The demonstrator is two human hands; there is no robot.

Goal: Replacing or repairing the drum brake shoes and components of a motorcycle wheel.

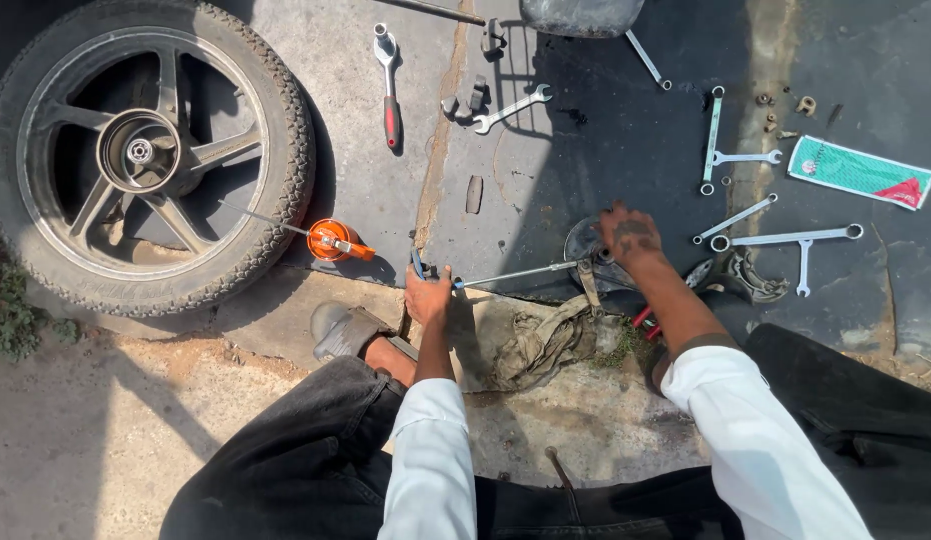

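At nine o'clock we see a motorcycle wheel [145, 150] lying flat; an orange oil can [332, 241] beside it. Our left hand [428, 296] has its fingers closed around a long metal rod [515, 273], while our right hand [630, 235] at three o'clock presses spread fingers on a round brake plate [583, 240].

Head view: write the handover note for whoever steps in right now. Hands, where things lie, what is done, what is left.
Left hand: closed on the handle end of a long wrench lying across the ground.
Right hand: pressing down on a round metal plate at the wrench's far end.
Nearby: dirty rag between the knees; orange oil can beside the wheel; red-handled ratchet and loose spanners spread over the dark patch; green packet at right.
Done: wheel is off and lying flat.
Left: the wrench is on the plate and both hands are on the job; whether the fastener is loose cannot be told.
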